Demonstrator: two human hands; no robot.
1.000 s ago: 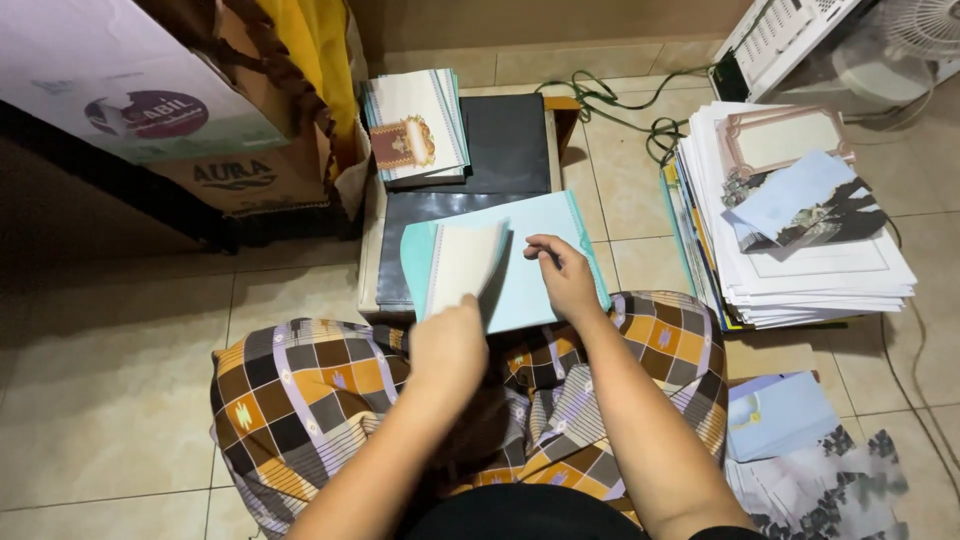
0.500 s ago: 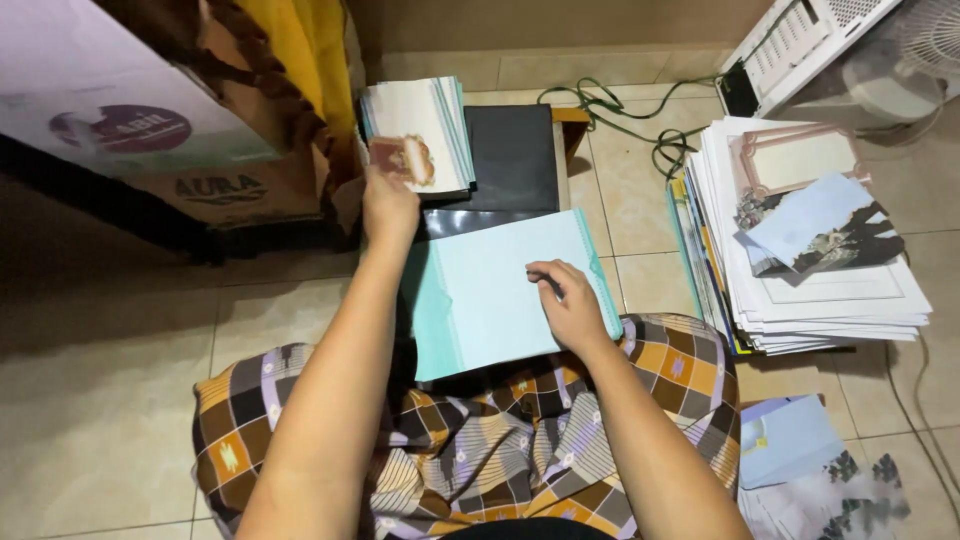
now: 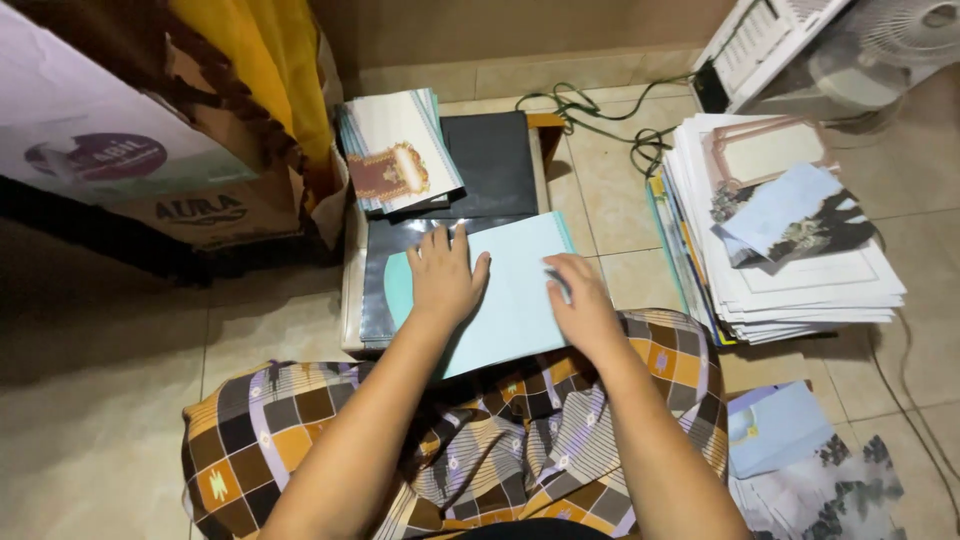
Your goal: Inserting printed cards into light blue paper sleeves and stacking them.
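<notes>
Head view: paper stack [image 3: 790,250] beside hands [image 3: 445,280].

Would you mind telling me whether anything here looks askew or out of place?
Yes: on the big paper stack at right, a pale blue sheet lies crooked across a dark printed one. A green cable tangles loosely on the floor. The light blue sheet under both hands lies flat.
</notes>
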